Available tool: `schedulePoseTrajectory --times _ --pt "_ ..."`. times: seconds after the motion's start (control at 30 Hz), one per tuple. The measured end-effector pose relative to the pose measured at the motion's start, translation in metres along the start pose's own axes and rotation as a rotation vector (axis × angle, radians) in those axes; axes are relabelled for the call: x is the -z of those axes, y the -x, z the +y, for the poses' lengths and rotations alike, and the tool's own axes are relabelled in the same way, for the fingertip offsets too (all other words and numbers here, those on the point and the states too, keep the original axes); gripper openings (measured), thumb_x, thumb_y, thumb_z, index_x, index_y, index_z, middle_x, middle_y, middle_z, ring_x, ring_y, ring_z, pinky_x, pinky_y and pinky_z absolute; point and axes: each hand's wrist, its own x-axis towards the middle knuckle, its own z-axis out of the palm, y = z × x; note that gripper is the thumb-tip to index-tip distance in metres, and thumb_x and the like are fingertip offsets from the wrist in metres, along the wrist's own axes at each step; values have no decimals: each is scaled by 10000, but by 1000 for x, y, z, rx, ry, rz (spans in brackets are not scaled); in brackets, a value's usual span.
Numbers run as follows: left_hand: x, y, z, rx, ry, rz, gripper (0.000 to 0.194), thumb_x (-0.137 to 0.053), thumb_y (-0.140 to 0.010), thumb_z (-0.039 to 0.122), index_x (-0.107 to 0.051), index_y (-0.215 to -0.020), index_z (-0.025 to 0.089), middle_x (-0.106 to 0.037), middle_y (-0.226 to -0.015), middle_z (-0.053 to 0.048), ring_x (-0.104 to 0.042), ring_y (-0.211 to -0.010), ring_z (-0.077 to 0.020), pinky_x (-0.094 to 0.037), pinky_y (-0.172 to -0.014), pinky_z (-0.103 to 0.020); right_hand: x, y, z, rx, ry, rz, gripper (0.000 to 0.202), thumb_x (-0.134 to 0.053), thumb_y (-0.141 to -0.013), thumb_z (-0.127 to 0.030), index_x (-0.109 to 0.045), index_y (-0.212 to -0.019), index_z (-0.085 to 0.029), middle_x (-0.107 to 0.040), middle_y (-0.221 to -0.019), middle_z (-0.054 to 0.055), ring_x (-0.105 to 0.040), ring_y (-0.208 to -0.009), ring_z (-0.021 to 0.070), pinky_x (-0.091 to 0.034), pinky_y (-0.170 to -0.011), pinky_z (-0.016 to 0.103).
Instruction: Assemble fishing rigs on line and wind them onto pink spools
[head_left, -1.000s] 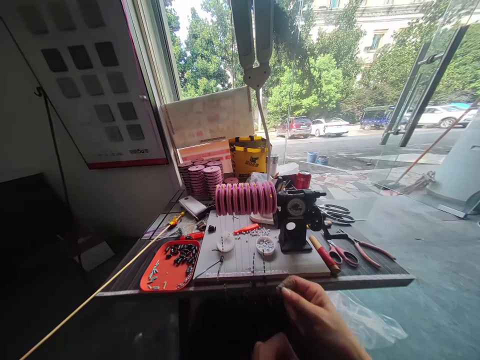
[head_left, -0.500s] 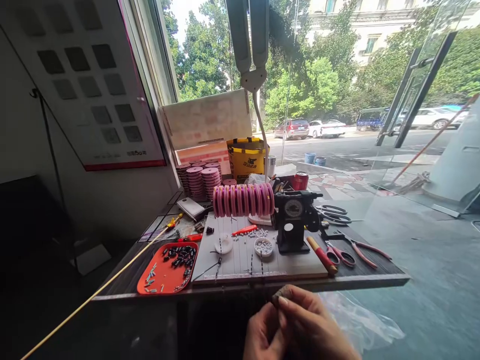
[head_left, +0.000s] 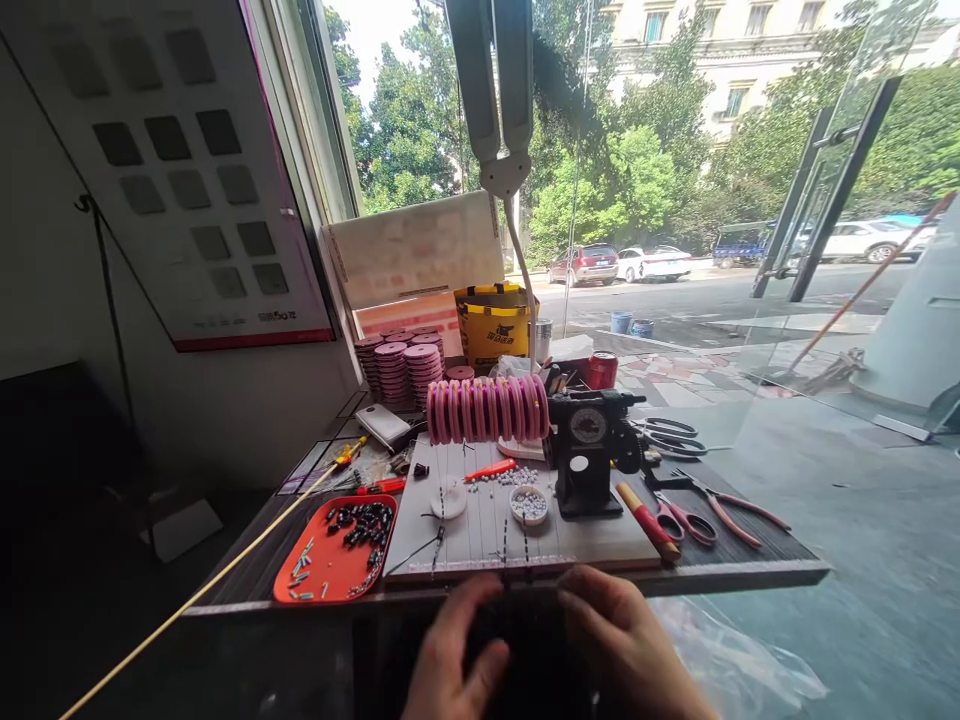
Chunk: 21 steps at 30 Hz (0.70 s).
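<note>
My left hand point(head_left: 454, 655) is in front of the table's near edge, its thumb and forefinger apart with nothing seen between them. To its right, my right hand point(head_left: 630, 640) has its fingers curled and the tips brought together; whatever they pinch, if anything, is lost in the dark. Just beyond both hands, dark beaded strands point(head_left: 526, 540) hang over the front of a white board point(head_left: 472, 535). Fine lines run up from the board to a row of pink spools point(head_left: 487, 410), mounted on a black winding machine point(head_left: 589, 450).
On the board are a small white dish of beads point(head_left: 528, 505), loose beads point(head_left: 517, 477) and a red tool point(head_left: 491, 469). An orange tray point(head_left: 330, 560) with dark pieces lies left. Scissors point(head_left: 686, 522) and pliers point(head_left: 731, 508) lie right. A long thin rod point(head_left: 217, 575) crosses the left.
My hands, together before, have come apart: the left moved left and its fingers opened. The right stays near its place, fingers still curled. The view has shifted slightly.
</note>
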Motion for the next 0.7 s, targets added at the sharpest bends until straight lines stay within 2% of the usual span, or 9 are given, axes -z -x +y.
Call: schedulePoseTrajectory --times 0.03,0.1,0.13,0.2,0.33,0.4,0.5,0.6,0.7 --pt "14 -18 12 7 69 239 304 -635 -662 387 -642 -921 227 -647 -958 -53 -551 -924 -250 -379 -852 -364 1 -4 -1 36 129 33 292 -597 -696 -412 -483 -585 -167 -405 -483 -52 -329 -441 76 -240 -407 204" --pt "39 -61 33 -42 152 377 173 -527 -767 345 -595 -900 257 -632 -935 -8 -539 -934 -189 -386 -847 -307 2 -13 -5 117 365 92 288 -573 -705 -382 -465 -542 -170 -421 -495 -39 -358 -489 98 -280 -456 222" --pt "48 -84 41 -24 290 356 108 -534 -769 266 -592 -859 254 -640 -882 12 -552 -906 -165 -394 -830 -279 1 -18 -8 150 435 113 293 -558 -713 -375 -454 -528 -173 -423 -496 -36 -367 -504 105 -291 -477 229" --pt "58 -127 50 116 477 48 135 -493 -780 145 -600 -813 222 -655 -786 45 -587 -832 -120 -403 -789 -249 0 -29 -15 168 449 125 294 -522 -736 -390 -455 -546 -176 -421 -494 -36 -377 -503 108 -296 -483 230" --pt "53 -179 45 233 470 -245 214 -410 -788 61 -619 -769 101 -655 -665 37 -614 -650 -80 -430 -675 -249 -3 -53 -26 44 252 67 351 -444 -738 -518 -469 -656 -177 -430 -455 -45 -332 -376 84 -239 -377 212" --pt "44 -188 37 263 468 -343 166 -458 -794 120 -612 -732 108 -647 -642 36 -596 -577 -64 -442 -606 -224 -1 -64 -25 33 282 73 359 -417 -734 -528 -455 -643 -183 -439 -439 -43 -339 -348 87 -232 -364 214" --pt "27 -189 32 314 450 -540 201 -462 -801 179 -638 -728 116 -656 -683 2 -601 -606 -75 -422 -589 -213 6 -74 -16 128 551 144 295 -389 -768 -411 -435 -576 -192 -469 -447 -20 -435 -427 123 -298 -442 231" --pt "5 -187 41 382 403 -796 180 -554 -706 146 -671 -842 130 -672 -828 -35 -592 -618 -87 -385 -570 -207 11 -77 -10 176 881 200 239 -372 -774 -282 -489 -589 -187 -572 -542 30 -509 -534 167 -310 -512 255" --pt "-15 -184 52 417 371 -986 322 -677 -580 203 -672 -899 156 -672 -886 -66 -509 -493 -70 -328 -482 -209 10 -78 -16 96 1108 210 226 -368 -777 -180 -577 -693 -176 -650 -691 86 -577 -660 219 -303 -543 268"
